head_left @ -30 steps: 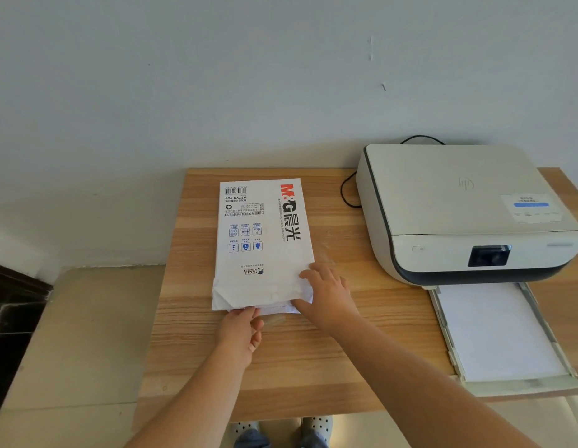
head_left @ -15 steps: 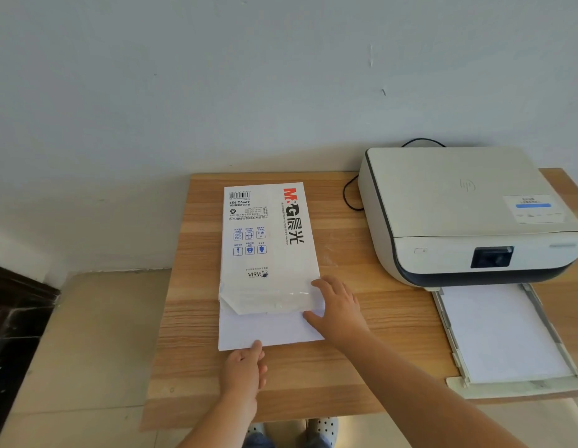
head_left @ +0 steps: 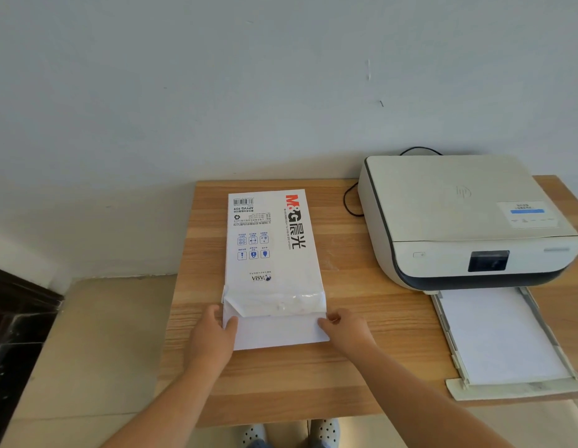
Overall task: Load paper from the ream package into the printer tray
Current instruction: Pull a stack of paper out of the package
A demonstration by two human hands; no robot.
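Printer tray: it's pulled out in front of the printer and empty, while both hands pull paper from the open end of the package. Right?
Not quite. The head view shows the tray pulled out but already holding white sheets. The rest stands: left hand and right hand grip the paper sticking out of the package.

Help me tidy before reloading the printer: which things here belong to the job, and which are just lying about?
Job: ream package, paper stack sticking out of it, printer, printer tray.

Not part: black cable, dark furniture, shoes.
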